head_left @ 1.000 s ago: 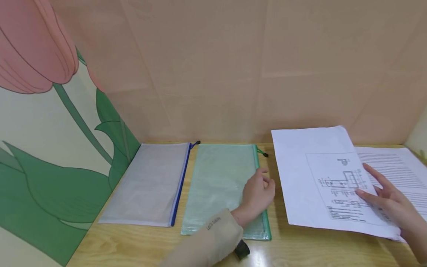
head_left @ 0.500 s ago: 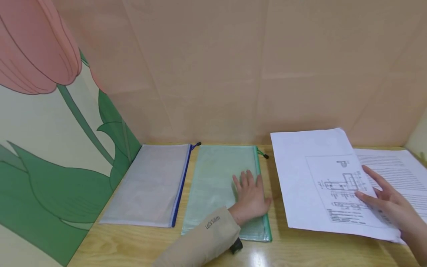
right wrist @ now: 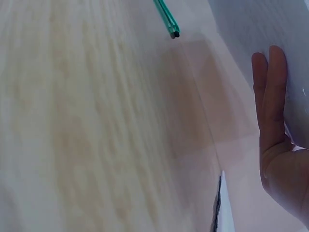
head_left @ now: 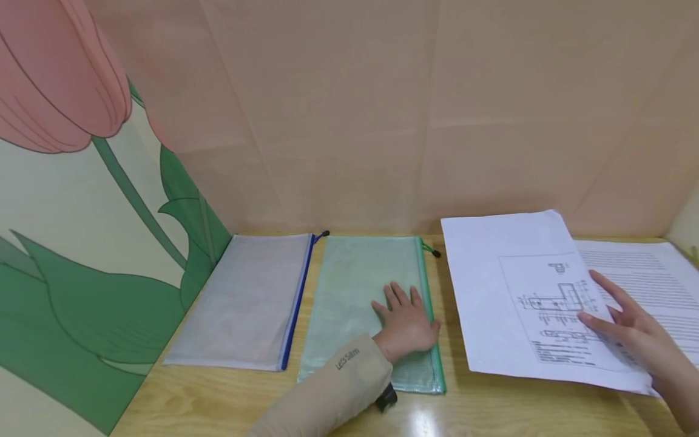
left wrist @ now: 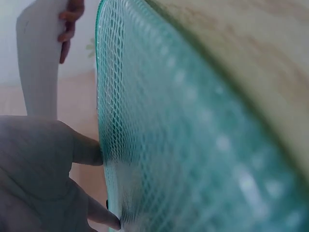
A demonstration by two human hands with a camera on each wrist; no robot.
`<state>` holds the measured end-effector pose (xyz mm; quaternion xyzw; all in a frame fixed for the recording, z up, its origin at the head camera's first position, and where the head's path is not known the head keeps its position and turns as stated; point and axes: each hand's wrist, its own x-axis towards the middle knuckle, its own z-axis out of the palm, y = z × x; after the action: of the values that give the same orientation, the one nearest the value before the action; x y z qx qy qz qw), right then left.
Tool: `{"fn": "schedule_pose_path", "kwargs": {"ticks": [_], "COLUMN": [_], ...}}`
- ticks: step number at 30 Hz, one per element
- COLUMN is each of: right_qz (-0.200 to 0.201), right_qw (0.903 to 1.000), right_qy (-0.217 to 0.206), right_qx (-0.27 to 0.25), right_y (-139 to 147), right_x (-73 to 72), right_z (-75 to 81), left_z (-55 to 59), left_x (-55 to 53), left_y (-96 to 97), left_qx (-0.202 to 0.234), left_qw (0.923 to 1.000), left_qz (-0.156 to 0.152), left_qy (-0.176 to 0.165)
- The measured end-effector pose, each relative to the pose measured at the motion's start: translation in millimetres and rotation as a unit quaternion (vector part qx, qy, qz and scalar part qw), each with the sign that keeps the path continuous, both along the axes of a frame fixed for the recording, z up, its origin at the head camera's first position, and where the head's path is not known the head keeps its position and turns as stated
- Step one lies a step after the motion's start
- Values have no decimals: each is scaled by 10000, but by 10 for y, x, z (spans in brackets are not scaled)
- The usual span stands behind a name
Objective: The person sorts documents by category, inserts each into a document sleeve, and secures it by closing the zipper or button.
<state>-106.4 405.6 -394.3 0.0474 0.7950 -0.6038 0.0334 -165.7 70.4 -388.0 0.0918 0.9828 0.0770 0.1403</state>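
Observation:
My left hand [head_left: 406,325] rests with spread fingers on a green mesh zip pouch [head_left: 349,285], near its zipped right edge. Seen from the left wrist, the fingertips of that hand [left wrist: 43,164] touch the mesh pouch [left wrist: 159,121]. My right hand [head_left: 644,337] holds a sheet of paper [head_left: 486,273] printed with a technical drawing, its thumb on top. The paper is raised and tilted above the table. In the right wrist view, fingers [right wrist: 274,101] lie against the underside of the paper [right wrist: 256,29].
A pale pouch [head_left: 240,303] with a blue zip lies left of the green one. Text-printed paper [head_left: 633,261] lies on the wooden table [head_left: 185,400] at the right, partly covered by the held sheet. A brown-covered wall [head_left: 338,121] rises behind the table.
My left hand has gone from loosely curled fingers at the green pouch's zip side to spread fingers resting on the pouch. My right hand and the paper have stayed nearly still.

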Motion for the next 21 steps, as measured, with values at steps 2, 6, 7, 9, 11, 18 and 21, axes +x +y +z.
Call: {"fn": "schedule_pose_path", "kwargs": {"ticks": [2, 6, 7, 9, 11, 18, 21], "right_qz": [12, 42, 41, 41, 40, 2, -10], "right_qw": [10000, 10000, 10000, 10000, 9999, 9996, 9994], "right_qy": [20, -19, -24, -45, -84, -145, -148], "right_qx": [68, 52, 19, -27, -146, -229, -328], "right_y": [-9, -38, -45, -65, -78, -103, -109], "right_x": [10, 26, 22, 17, 10, 28, 52], "right_z": [26, 84, 97, 112, 126, 151, 148], "left_z": [13, 29, 29, 29, 28, 7, -17], "left_x": [5, 8, 0, -18, -31, -20, -3], "left_y": [3, 11, 16, 28, 36, 26, 11], "left_qx": [18, -43, -75, -171, -235, 225, 630], "left_qw": [10000, 10000, 10000, 9998, 9995, 9968, 9930], "left_qz": [-1, 3, 16, 42, 85, 151, 169], "left_qy": [-53, -55, -26, 54, 179, 757, 982]}}
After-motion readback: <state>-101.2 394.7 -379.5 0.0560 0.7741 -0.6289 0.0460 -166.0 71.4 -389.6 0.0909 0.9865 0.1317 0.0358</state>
